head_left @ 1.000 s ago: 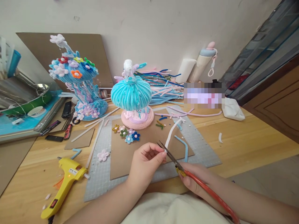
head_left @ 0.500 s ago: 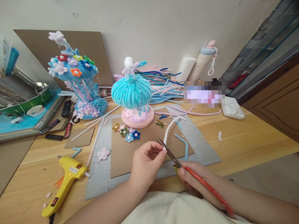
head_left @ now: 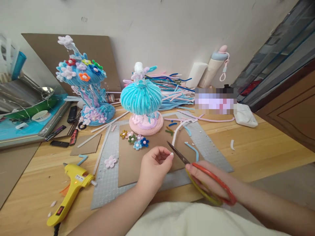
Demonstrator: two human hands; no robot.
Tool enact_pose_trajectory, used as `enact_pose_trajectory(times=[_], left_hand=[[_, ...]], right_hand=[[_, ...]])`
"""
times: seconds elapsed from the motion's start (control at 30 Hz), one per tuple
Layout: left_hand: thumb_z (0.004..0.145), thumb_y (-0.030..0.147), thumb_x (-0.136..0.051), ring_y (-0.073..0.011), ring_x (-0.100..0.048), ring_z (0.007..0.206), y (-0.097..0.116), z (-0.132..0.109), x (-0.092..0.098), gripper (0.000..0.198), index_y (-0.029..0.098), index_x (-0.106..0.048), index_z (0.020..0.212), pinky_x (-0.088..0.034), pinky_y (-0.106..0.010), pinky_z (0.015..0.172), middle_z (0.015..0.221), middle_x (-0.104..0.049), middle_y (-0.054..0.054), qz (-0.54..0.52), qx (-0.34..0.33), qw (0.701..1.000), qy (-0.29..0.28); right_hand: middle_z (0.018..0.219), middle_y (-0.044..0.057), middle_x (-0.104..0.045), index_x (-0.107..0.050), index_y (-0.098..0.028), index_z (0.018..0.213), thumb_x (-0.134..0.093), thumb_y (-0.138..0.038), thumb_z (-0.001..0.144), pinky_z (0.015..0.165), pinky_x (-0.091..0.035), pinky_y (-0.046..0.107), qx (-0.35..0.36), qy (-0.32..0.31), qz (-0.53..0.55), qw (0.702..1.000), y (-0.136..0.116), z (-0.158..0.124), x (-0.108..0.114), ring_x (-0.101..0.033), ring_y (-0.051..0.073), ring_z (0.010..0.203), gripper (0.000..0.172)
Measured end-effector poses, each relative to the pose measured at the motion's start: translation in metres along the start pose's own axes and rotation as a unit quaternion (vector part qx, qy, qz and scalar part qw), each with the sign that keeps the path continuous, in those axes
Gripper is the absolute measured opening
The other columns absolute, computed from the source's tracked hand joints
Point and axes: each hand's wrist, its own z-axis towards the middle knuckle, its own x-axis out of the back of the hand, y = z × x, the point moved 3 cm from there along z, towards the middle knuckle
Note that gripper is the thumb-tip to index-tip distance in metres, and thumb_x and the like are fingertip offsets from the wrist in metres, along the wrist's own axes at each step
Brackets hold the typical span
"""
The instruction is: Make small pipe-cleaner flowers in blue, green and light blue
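Note:
My left hand (head_left: pixel 156 165) pinches a small white piece (head_left: pixel 171 154) between thumb and fingertips above the brown cardboard (head_left: pixel 130 170). In my right hand (head_left: pixel 205 175) are scissors (head_left: pixel 179 153) with red and yellow handles; their blades look closed and point up and left, just beyond my left fingertips. A curved white pipe cleaner (head_left: pixel 176 131) lies behind the blades on the board. Several small flowers (head_left: pixel 137 141) sit on the cardboard's left part, near a turquoise domed lamp-like piece (head_left: pixel 141 98) on a pink base.
A yellow glue gun (head_left: pixel 72 190) lies at the left, near a pink flower (head_left: pixel 110 161) on the grey cutting mat (head_left: pixel 103 183). Behind stand a blue flowered piece (head_left: pixel 82 73) and bundled pipe cleaners (head_left: pixel 177 98). A white box (head_left: pixel 245 115) is at the right.
The scissors have closed, and their handles have swung up and left. The long white pipe cleaner is now apart from my left fingertips, which keep a short piece. The view has shifted slightly.

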Motion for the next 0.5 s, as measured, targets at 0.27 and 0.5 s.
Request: enact_pose_trajectory(times=[0.27,0.5], left_hand=[[0.067,0.013,-0.072,-0.0074,-0.061,0.061,0.011,-0.006,0.004,0.017,0.015,-0.061,0.081,-0.051,-0.018,0.061,0.071,-0.066,0.0,-0.229,0.126,0.959,-0.105],[0.072,0.011,-0.067,-0.0074,-0.061,0.062,0.026,-0.014,0.012,0.008,0.014,-0.064,0.078,-0.051,-0.017,0.06,0.074,-0.066,-0.002,-0.24,0.134,0.95,-0.146]], right_hand=[[0.07,0.01,-0.063,-0.057,-0.019,0.068,-0.045,-0.063,0.076,0.05,-0.029,0.027,-0.11,0.172,-0.385,0.9,0.023,0.044,0.087,-0.057,0.023,0.064,0.046],[0.075,0.009,-0.066,-0.056,-0.02,0.078,-0.042,-0.066,0.076,0.048,-0.027,0.027,-0.102,0.179,-0.417,0.885,0.017,0.05,0.085,-0.059,0.024,0.064,0.048]])
